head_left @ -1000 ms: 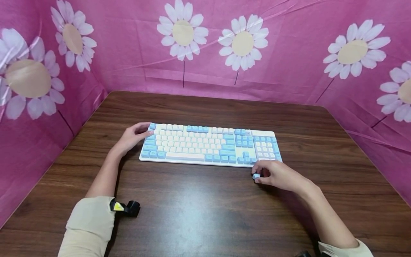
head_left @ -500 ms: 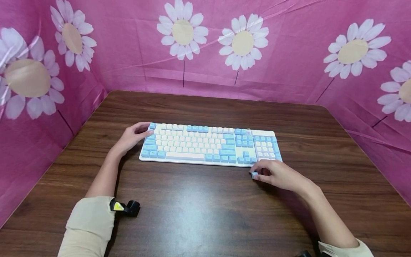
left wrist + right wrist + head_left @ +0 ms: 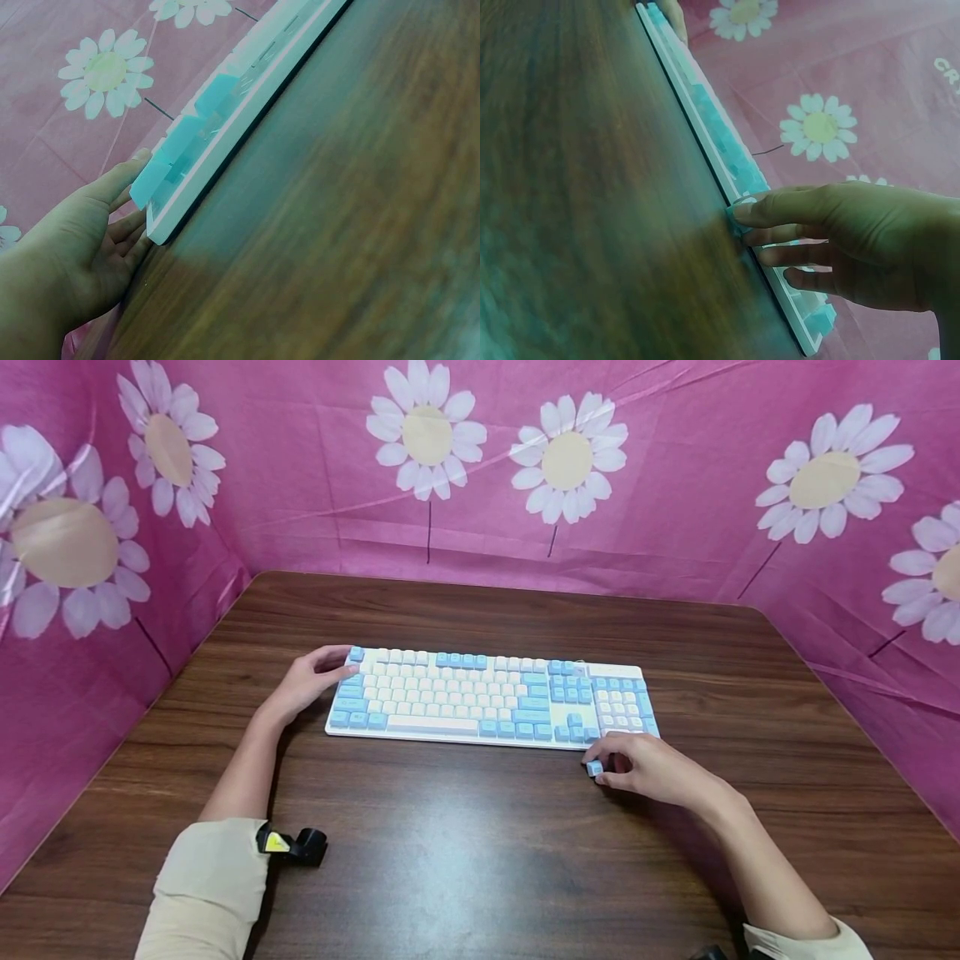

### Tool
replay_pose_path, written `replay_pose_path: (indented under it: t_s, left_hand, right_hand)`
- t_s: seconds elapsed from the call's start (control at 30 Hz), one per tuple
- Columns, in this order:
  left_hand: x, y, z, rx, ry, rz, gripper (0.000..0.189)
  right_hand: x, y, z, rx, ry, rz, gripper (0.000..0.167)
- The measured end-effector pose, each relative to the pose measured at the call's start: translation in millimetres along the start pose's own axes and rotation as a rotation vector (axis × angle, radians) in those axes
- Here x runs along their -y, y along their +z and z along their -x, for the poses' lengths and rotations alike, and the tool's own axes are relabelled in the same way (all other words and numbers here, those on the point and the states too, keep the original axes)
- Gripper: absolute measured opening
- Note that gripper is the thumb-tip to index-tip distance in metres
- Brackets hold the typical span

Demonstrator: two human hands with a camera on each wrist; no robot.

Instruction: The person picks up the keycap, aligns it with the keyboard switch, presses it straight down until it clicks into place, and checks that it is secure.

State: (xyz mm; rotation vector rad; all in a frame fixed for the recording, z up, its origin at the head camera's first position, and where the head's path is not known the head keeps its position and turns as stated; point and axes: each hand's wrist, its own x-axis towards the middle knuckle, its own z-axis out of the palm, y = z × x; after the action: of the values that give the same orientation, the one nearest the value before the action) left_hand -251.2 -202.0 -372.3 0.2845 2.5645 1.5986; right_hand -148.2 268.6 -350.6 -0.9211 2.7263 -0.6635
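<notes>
A white and light-blue keyboard (image 3: 450, 697) lies across the dark wooden table in the head view. At its left end, my left hand (image 3: 296, 689) grips the edge, thumb over the side near the blue corner keys and the other fingers around the end; the left wrist view shows this hand (image 3: 82, 247) beside the raised blue keys (image 3: 180, 142). Just in front of the number pad, my right hand (image 3: 652, 767) pinches a small blue keycap (image 3: 595, 768) between thumb and fingers. The right wrist view has that keycap (image 3: 735, 217) under the thumb tip, close to the keyboard's front edge.
The brown wooden table (image 3: 450, 843) spreads in front of the keyboard. Pink cloth (image 3: 495, 543) printed with white daisies encloses the table's back and sides. A black wrist camera (image 3: 300, 845) is strapped at the left sleeve.
My right fingers have shifted slightly left, and the keycap between them has turned. The left hand and the keyboard have stayed put.
</notes>
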Motion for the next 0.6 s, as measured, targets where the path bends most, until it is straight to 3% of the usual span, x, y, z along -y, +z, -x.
replay_pose_path:
  t_s: [0.23,0.6]
  left_hand:
    - [-23.6,2.2,12.6,-0.001,-0.006,0.014,0.054]
    - [7.8,-0.3,-2.9,-0.017,0.006,-0.009,0.062]
  right_hand:
    - [0,0,-0.7,0.001,-0.001,-0.009,0.018]
    - [2,-2,-0.5,-0.016,0.023,-0.001,0.018]
